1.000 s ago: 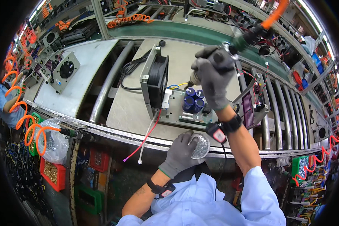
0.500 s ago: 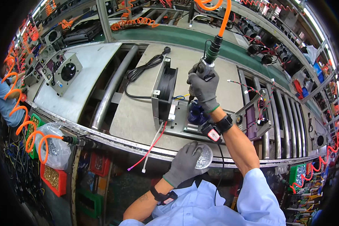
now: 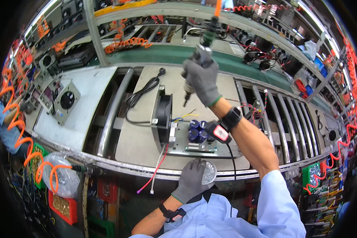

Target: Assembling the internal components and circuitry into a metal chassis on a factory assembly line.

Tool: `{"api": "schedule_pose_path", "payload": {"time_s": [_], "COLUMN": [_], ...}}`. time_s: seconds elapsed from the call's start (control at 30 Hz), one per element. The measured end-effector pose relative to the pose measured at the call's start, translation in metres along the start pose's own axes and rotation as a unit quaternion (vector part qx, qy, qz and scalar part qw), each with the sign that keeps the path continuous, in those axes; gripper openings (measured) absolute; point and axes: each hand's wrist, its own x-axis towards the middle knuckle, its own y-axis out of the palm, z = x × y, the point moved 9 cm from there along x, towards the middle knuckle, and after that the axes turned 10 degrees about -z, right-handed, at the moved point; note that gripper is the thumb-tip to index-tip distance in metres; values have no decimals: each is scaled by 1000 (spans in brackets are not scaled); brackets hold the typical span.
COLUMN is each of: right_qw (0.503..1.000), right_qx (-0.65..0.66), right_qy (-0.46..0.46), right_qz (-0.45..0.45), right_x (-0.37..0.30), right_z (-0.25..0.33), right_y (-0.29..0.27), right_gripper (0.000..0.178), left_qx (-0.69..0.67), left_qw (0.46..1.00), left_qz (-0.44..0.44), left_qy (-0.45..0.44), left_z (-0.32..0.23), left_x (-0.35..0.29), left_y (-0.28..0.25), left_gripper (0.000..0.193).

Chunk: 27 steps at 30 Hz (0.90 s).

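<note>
By the gloved right hand (image 3: pixel 202 77), closed around its body, a driver (image 3: pixel 189 88) is held tip down above the board (image 3: pixel 133 146), apparently touching nothing; whether a screw is carried at the tip cannot be told. In the left hand (image 3: pixel 188 180), fingers curled at its side, a round dish (image 3: pixel 215 178) of small silvery fasteners (image 3: pixel 208 173) is held at the near rail (image 3: pixel 123 167).

Just beyond the dish, the metal base plate (image 3: pixel 181 130) is laid flat on the board, with a fan (image 3: pixel 166 119) stood upright at its left end and blue capacitors (image 3: pixel 194 133) clustered near its middle. The step in hand is judged to be screw fastening on this plate, between two drives; for the next move, a fastener would need to be met by the tip and the driver kept square over a hole.

Access could be hampered by the fan, the capacitors and the loose yellow and blue wires (image 3: pixel 182 118) (the plate's right end is partly hidden by the forearm). Red and white leads (image 3: pixel 156 169) are draped over the rail, where they might be snagged. Farther out, a black cord (image 3: pixel 141 93) is bundled on the board, and another fan unit (image 3: pixel 67 101) is set well to the left.
</note>
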Motion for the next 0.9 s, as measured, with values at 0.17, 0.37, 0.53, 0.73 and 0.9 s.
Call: {"api": "schedule_pose_path", "payload": {"time_s": [0.17,0.37,0.53,0.73,0.9], "right_qw": [981,972,976,965,941], "right_qx": [46,-102,-131,-217,-315], "right_qy": [184,206,162,131,112], "right_qz": [-32,-53,-58,-63,-60], "right_x": [73,174,276,353,367], "right_z": [11,-36,-98,-141,-174], "right_y": [28,-29,-98,-145,-160], "right_gripper": [10,16,23,25,21], "left_qx": [23,56,64,25,7], "left_qw": [999,998,998,997,999], "left_qz": [19,23,21,65,42], "left_qy": [18,3,2,-44,-29], "left_z": [-3,18,22,35,36], "left_x": [10,11,13,3,3], "left_y": [-4,-16,-12,3,5], "left_gripper": [91,90,89,95,104]}}
